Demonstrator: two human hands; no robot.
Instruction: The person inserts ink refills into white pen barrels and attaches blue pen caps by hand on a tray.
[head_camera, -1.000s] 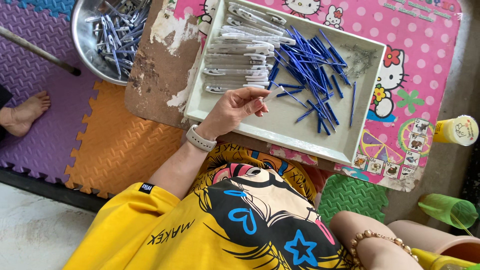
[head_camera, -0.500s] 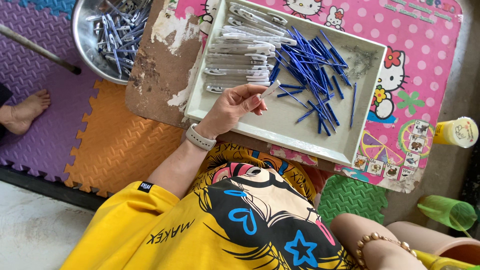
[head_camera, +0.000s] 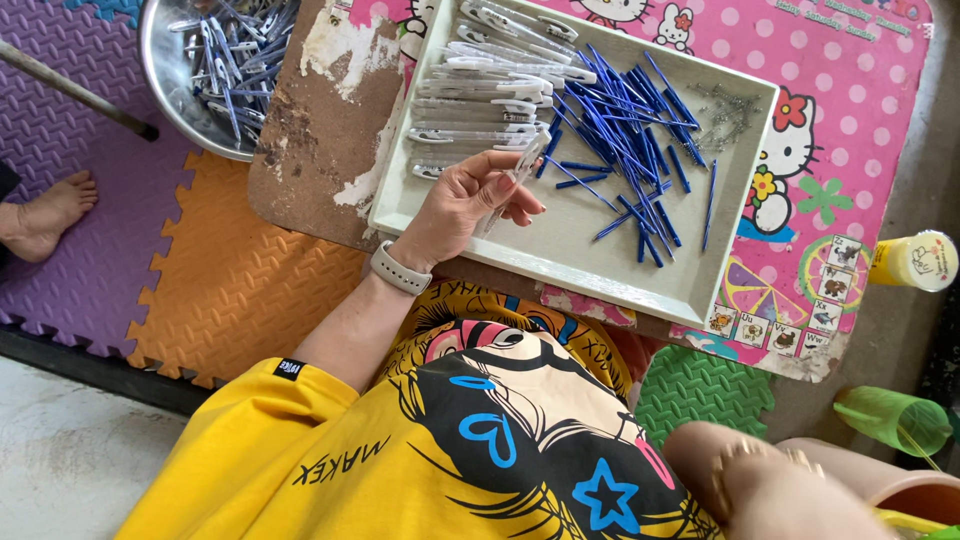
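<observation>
Here, seen from above, the left hand (head_camera: 465, 200) rests over the near left corner of a shallow white tray (head_camera: 560, 255), its fingers curled and pinching a clear pen barrel (head_camera: 515, 180) between thumb and fingertips. The barrel is tilted, its upper end pointing toward the middle of the tray. A pale wristband (head_camera: 400, 270) circles the left wrist.

Inside the tray, a stack of clear pen barrels with white clips (head_camera: 485, 85) lies in the far left part, just beyond the fingertips. A loose heap of blue refills (head_camera: 625, 125) fills the centre and spreads toward the right. A small cluster of metal springs (head_camera: 730, 110) lies in the far right corner.

The tray sits on a low table with a pink cartoon-print top (head_camera: 850, 130), whose worn brown corner (head_camera: 315, 130) shows to the left. A metal bowl (head_camera: 165, 85) holding more pen parts stands on the foam floor mats (head_camera: 240, 270) beside the table. A bare foot (head_camera: 45, 215) of another person rests on the purple mat at the left edge.

The right hand (head_camera: 770, 485) appears at the lower right, blurred and close to the camera; whether it is spread or closed cannot be told. A yellow bottle (head_camera: 915, 260) and a green cup (head_camera: 890, 420) stand at the right.
</observation>
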